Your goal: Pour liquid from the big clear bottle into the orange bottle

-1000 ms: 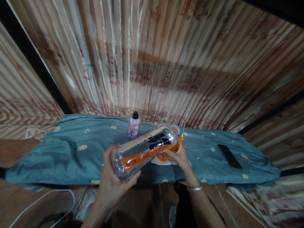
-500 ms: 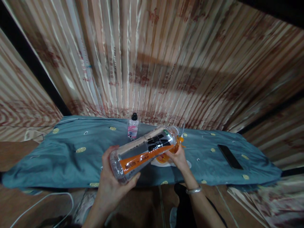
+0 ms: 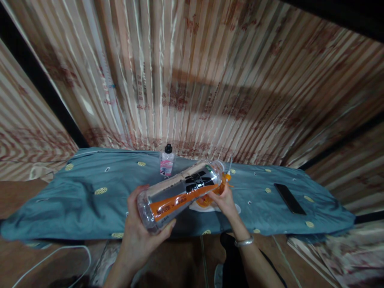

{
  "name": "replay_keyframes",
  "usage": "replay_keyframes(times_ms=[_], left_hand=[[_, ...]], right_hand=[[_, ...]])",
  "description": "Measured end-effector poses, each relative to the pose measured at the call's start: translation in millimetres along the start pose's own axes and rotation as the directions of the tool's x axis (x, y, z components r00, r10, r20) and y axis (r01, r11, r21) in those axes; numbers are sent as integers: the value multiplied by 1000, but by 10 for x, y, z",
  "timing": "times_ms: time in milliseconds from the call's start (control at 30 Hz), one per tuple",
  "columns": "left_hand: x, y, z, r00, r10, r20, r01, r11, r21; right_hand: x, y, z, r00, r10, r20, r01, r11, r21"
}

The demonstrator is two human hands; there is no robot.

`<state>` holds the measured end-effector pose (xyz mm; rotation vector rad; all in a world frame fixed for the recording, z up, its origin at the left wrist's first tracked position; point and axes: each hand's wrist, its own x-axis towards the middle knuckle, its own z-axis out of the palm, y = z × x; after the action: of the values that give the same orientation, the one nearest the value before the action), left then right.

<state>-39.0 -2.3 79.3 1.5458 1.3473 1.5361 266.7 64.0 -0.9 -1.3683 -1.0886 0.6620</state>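
My left hand [image 3: 144, 232] is wrapped round the base of a large clear bottle [image 3: 180, 194] with an orange, black and silver label. The bottle is tilted, its neck toward the right. Under that neck is an orange container [image 3: 207, 200], with an orange and white nozzle piece [image 3: 228, 174] beside it. My right hand [image 3: 223, 200] has its fingers closed on the orange container, partly hidden by the bottle. A white flat item [image 3: 236, 208] lies beneath them on the teal cloth.
A small bottle with a black cap and pink label [image 3: 167, 162] stands behind the large bottle. A dark phone [image 3: 289, 199] lies to the right on the teal cloth [image 3: 75, 200]. Striped curtains [image 3: 192, 80] hang behind. A white cable [image 3: 54, 252] is at lower left.
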Motion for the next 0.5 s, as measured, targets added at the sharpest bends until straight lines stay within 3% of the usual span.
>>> replay_keyframes(times_ms=[500], left_hand=[[-14, -38, -18, 1000, -8, -3, 8, 1000, -6]], right_hand=[[-6, 41, -7, 999, -47, 9, 48, 998, -28]])
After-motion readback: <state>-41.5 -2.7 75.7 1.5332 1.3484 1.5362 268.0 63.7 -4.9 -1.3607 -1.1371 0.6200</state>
